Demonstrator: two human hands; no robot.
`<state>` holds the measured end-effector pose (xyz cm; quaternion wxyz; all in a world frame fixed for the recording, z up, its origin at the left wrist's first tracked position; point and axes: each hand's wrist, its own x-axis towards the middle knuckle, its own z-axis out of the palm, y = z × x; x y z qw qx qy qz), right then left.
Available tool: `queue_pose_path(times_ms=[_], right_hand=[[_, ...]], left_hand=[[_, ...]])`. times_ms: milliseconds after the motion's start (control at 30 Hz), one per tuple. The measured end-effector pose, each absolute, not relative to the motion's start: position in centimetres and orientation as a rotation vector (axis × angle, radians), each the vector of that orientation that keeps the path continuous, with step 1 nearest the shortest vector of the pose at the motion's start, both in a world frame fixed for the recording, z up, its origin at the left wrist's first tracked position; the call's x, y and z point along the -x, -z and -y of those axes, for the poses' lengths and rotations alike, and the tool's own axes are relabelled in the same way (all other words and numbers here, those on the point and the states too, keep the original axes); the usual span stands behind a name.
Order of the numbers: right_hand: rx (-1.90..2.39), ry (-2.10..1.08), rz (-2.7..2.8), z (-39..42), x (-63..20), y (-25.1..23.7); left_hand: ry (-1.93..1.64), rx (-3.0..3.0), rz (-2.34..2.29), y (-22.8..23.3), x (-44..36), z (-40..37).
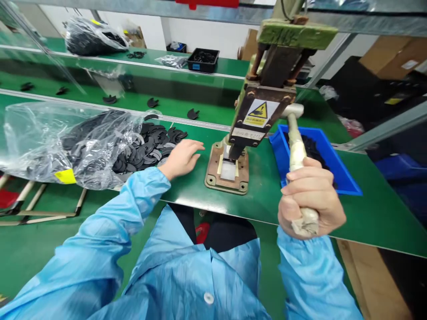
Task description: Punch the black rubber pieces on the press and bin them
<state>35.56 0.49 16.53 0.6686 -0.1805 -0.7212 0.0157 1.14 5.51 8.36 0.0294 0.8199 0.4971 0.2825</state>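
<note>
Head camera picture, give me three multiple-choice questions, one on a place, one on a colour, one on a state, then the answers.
1. Where does the left hand rest?
A. on the blue bin
B. at the pile of black parts
C. on the press top

2. What colour is the bin right of the press?
A. red
B. yellow
C. blue

3. How is the right hand?
A. closed around the wrapped lever handle
B. flat on the table
C. holding a bag

Answers: B, its fingers lie at the pile's edge; C, blue walls show; A, fingers wrap the handle.

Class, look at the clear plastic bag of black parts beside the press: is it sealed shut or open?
Open. The clear plastic bag gapes at its right end, and black parts spill onto the green table beside the left hand.
</note>
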Motion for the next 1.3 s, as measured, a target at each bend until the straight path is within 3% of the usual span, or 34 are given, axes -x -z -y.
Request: queue_pose_path(times_ms=[200, 333, 600, 767, 1067, 1300], right_hand=[[0.453, -0.057, 1.547, -0.3, -34.8, -16.5], [0.430, -0.045, 1.545, -0.4, -34.8, -16.4], [0.432, -0.033, 1.579, -0.4, -35.1, -16.4], [0.432, -0.026, 1.587, -0.4, -35.0, -16.3], [0.380, -0.041, 1.562, -0.6, -34.7, -16.3], [0.382, -0.044, 1.591, -0.5, -34.9, -16.4]], left_hand=[[-0.101, -2.716, -1.447, -9.5, 5.9, -5.3], [0.081, -2.792, -1.344, -9.0, 4.8, -5.8], [0.003, -2.925, -1.397, -7.3, 0.4, -6.5], [-0.019, -2.811, -1.415, -8.8, -0.2, -6.6], [-0.830, -1.729, -1.392, -8.6, -3.4, -6.8], [-0.867, -1.471, -1.213, -8.3, -6.4, -7.7]])
